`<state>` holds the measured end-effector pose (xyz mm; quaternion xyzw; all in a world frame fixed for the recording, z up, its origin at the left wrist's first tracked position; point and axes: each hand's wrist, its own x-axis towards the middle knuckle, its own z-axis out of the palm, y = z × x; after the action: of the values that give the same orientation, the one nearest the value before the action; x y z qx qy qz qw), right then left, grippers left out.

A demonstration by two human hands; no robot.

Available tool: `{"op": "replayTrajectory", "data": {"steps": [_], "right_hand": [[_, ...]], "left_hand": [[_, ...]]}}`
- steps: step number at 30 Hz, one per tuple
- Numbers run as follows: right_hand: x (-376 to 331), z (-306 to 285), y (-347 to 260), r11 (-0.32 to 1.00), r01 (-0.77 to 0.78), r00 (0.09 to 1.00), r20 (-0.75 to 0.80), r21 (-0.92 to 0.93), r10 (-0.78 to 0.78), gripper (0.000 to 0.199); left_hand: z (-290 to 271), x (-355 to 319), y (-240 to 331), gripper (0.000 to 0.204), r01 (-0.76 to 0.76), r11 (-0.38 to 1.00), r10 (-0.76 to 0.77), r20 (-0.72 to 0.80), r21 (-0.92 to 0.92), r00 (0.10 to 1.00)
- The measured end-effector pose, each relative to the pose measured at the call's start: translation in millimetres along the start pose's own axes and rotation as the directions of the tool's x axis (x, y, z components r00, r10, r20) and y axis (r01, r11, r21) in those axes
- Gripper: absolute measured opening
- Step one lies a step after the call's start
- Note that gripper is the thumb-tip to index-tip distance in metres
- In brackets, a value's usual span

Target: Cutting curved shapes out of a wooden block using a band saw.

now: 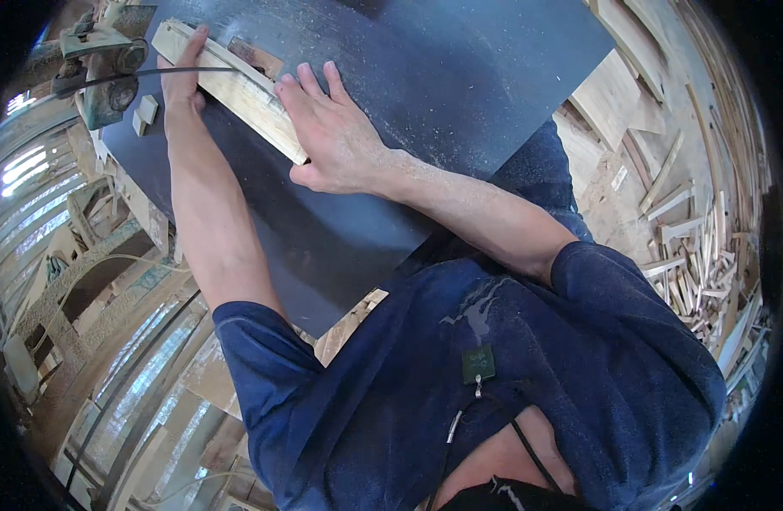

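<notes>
A long pale wooden strip (253, 109) lies slantwise on a dark flat machine table (485, 94). Around its far left end, my left hand (184, 81) is closed, with the thumb over the top edge. My right hand (336, 136) grips the near right end; its fingers reach over the strip onto the table and its thumb is at the end. A thin dark band, which looks like a saw blade (178, 70), runs from a metal guide (106, 64) to the strip. Beside the strip is a brownish insert (257, 58) in the table.
Small pale wood offcuts (144, 113) sit at the table's left edge. Many scrap strips (694, 272) are heaped on the floor at the right, near larger boards (609, 98). Dusty wooden framework (76, 298) stands at the left. Sawdust speckles the table.
</notes>
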<state>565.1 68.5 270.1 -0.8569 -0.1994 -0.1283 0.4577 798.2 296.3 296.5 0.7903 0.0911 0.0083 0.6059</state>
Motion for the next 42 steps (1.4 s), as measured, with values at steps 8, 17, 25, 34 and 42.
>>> {"op": "replayTrajectory", "data": {"steps": [8,17,25,34,42], "right_hand": [[5,3,-1,1.0,-0.01,1.0,-0.02,0.013,0.01,0.1],[-19,-10,-15,0.994,-0.097,0.986,-0.142,-0.048,0.09,0.094],[-35,-19,-17,0.995,-0.068,0.992,-0.112,-0.079,0.059,0.08],[-19,-14,-16,0.993,-0.063,0.996,-0.065,-0.098,0.057,0.082],[-18,-8,-13,0.987,-0.059,0.997,-0.052,-0.147,0.052,0.081]], "left_hand": [[-15,13,-12,0.093,-0.048,0.997,0.051,0.056,-0.06,0.997],[-17,12,-10,0.088,-0.009,1.0,0.009,-0.002,-0.003,1.0],[3,-16,-3,0.076,-0.091,0.995,0.089,-0.044,-0.031,0.995],[-16,21,-11,0.072,-0.055,0.998,0.054,-0.007,-0.024,0.998],[-12,21,-13,0.074,-0.028,0.997,0.027,-0.015,-0.068,1.0]]}}
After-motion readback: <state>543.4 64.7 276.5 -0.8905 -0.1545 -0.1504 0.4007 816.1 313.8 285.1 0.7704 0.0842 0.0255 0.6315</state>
